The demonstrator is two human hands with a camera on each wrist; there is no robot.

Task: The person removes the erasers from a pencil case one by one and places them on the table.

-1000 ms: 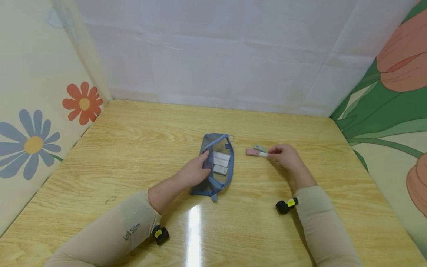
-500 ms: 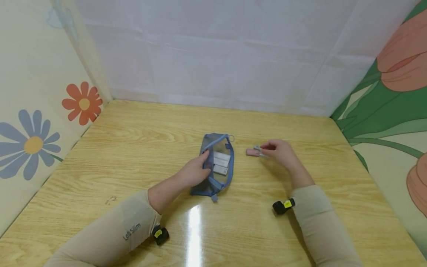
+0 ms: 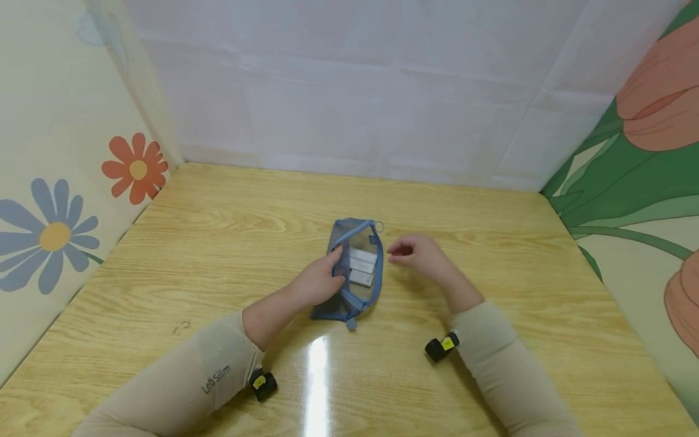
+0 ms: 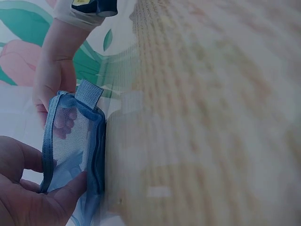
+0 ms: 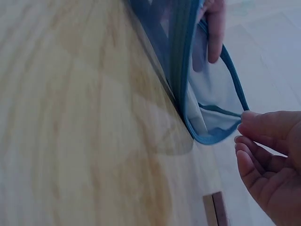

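A blue-trimmed mesh zip pouch [image 3: 355,309] lies unzipped on the table, with several white rectangular pieces [image 3: 363,267] showing inside. My left hand [image 3: 317,280] grips the pouch's left side; in the left wrist view its fingers and thumb [image 4: 66,195] hold the mesh and rim. My right hand [image 3: 423,258] hovers just right of the pouch's opening, fingers bent. In the right wrist view the right thumb and forefinger [image 5: 270,125] are close to the blue rim, with nothing visible held between them. Two small narrow items [image 5: 216,209] lie on the table below; the hand hides them in the head view.
The wood-grain table [image 3: 246,224] extends around the pouch. A white sheet [image 3: 349,91] hangs at its back, and flower-patterned panels [image 3: 644,182] stand at both sides. A black wrist camera [image 3: 442,347] sits under each forearm.
My right hand was at a small pink-and-clear tube beside a grey item. It has let go and moved left to the pouch's right edge. The left hand and pouch have stayed put.
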